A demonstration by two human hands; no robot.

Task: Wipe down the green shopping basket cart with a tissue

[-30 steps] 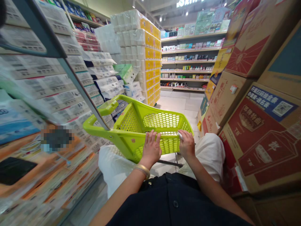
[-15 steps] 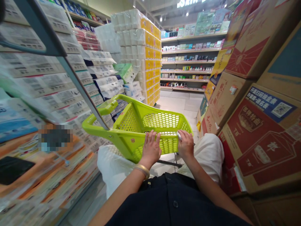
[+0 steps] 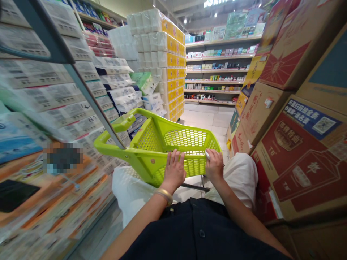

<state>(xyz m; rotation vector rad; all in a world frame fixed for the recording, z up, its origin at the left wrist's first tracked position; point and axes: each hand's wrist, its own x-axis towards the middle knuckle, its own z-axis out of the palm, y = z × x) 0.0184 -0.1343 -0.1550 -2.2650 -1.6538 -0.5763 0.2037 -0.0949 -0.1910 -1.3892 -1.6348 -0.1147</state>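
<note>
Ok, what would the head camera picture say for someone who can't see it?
A person's left hand and right hand rest on the near rim of a lime-green shopping basket in a shop aisle. Stacked tissue packs stand on the left, cardboard boxes on the right.

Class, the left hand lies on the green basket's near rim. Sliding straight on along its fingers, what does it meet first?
Probably the left hand meets the basket's far mesh wall, across its open inside; depth is unclear.
</note>
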